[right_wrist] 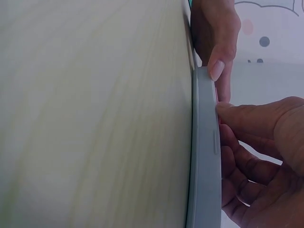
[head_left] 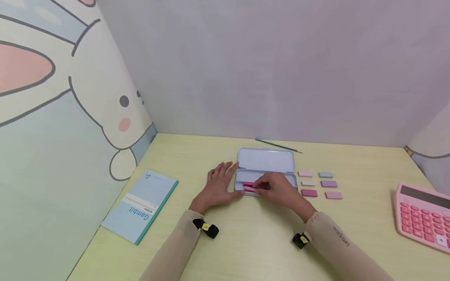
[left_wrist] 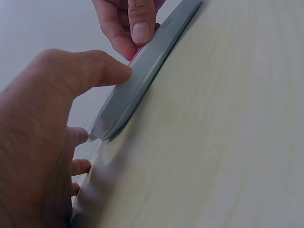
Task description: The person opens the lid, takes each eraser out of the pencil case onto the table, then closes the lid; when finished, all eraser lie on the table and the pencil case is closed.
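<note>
A pale lilac pencil case lies with its lid raised on the table. In its tray, toward the left end, are a pink eraser and a darker pink eraser behind it. My right hand reaches into the tray and pinches the front pink eraser between thumb and fingers. My left hand is spread at the case's left side; in the left wrist view its thumb touches the front wall of the case. Only a thin pink edge of the eraser shows in the wrist views.
Several small erasers in pink, white, blue and purple, including a magenta eraser, lie right of the case. A pencil lies behind it. A notebook is at the left, a pink calculator at the right edge.
</note>
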`<state>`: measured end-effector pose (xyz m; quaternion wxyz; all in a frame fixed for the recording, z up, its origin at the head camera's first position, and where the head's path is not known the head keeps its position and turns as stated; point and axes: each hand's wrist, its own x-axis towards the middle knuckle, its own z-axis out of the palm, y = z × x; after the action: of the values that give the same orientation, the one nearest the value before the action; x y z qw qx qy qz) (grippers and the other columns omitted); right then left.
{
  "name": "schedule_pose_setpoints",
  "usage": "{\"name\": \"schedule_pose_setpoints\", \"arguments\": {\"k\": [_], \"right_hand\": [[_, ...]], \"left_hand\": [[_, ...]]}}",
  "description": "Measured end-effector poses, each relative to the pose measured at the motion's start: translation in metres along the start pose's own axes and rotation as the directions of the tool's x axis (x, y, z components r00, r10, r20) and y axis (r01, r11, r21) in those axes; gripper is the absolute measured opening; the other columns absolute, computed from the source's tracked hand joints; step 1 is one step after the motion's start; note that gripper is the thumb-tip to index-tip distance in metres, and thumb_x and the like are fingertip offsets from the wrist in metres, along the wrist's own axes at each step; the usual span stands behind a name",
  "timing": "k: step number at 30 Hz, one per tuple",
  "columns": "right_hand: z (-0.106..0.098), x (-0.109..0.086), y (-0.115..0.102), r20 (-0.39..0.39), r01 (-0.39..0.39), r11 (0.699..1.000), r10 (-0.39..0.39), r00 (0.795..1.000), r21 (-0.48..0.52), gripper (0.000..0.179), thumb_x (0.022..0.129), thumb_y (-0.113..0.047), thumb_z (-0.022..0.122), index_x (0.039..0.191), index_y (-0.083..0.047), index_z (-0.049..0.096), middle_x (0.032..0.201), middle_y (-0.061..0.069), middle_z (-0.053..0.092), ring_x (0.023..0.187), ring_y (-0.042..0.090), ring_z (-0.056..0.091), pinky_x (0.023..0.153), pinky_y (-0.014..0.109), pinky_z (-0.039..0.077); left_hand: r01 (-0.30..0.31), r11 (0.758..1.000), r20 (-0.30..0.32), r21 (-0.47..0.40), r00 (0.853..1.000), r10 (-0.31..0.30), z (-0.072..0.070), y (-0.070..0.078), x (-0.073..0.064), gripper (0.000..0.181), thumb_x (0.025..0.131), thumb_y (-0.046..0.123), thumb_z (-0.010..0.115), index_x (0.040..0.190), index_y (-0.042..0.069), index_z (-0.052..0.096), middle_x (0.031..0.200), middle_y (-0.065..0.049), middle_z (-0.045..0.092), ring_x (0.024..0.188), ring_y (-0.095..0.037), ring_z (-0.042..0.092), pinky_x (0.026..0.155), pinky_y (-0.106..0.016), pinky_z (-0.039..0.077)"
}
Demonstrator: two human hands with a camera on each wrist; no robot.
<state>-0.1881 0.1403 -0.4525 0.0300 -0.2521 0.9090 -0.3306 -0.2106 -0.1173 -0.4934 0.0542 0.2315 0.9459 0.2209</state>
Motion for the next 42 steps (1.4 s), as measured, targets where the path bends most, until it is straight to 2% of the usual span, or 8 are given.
{"name": "schedule_pose_setpoints", "arguments": {"k": [14,21,27,34,42], "right_hand": [[0.000,0.003,-0.002,0.018,-0.049,0.998,0.050,0.999,-0.033,0.009,0.096,-0.010,0.079,0.102,-0.012,0.085,0.100,0.001,0.082,0.088,0.010,0.065,0.083,0.031,0.055],[0.006,0.002,-0.002,-0.022,0.012,0.998,-0.013,1.000,-0.064,0.007,0.095,-0.005,0.079,0.099,-0.008,0.084,0.092,0.002,0.079,0.081,0.008,0.062,0.076,0.028,0.055],[0.011,0.002,-0.003,-0.063,0.042,0.993,-0.049,0.997,-0.113,0.008,0.094,0.001,0.075,0.096,-0.005,0.080,0.089,0.004,0.076,0.079,0.010,0.062,0.076,0.032,0.057],[0.009,-0.003,-0.003,-0.089,0.040,0.998,-0.044,0.995,-0.055,0.011,0.095,0.005,0.071,0.097,-0.006,0.074,0.091,0.006,0.072,0.082,0.012,0.059,0.076,0.029,0.056],[0.005,-0.005,0.001,-0.079,0.009,0.999,-0.011,0.997,-0.037,0.011,0.098,0.002,0.070,0.099,-0.008,0.075,0.094,0.008,0.072,0.083,0.013,0.058,0.078,0.028,0.055]], "left_hand": [[-0.004,1.000,-0.001,0.008,1.000,0.004,0.001,-0.002,0.000,0.099,0.094,0.067,0.059,0.174,0.027,0.016,0.179,-0.010,0.022,0.169,-0.039,0.011,0.129,-0.069,0.016],[-0.003,1.000,-0.008,0.006,1.000,0.003,0.001,-0.002,0.000,0.099,0.094,0.067,0.059,0.174,0.027,0.017,0.179,-0.010,0.023,0.169,-0.039,0.012,0.129,-0.069,0.016],[-0.002,1.000,-0.010,0.007,1.000,0.002,0.002,-0.002,0.000,0.099,0.094,0.068,0.058,0.174,0.027,0.018,0.179,-0.010,0.023,0.168,-0.039,0.012,0.129,-0.069,0.017],[-0.011,1.000,-0.016,-0.009,1.000,0.011,0.001,-0.002,0.000,0.098,0.093,0.065,0.059,0.174,0.026,0.020,0.179,-0.011,0.025,0.168,-0.039,0.013,0.128,-0.069,0.017],[-0.011,1.000,-0.020,-0.003,1.000,0.011,0.003,-0.003,0.000,0.098,0.093,0.067,0.059,0.174,0.027,0.019,0.178,-0.010,0.025,0.168,-0.039,0.013,0.128,-0.069,0.017]]}}
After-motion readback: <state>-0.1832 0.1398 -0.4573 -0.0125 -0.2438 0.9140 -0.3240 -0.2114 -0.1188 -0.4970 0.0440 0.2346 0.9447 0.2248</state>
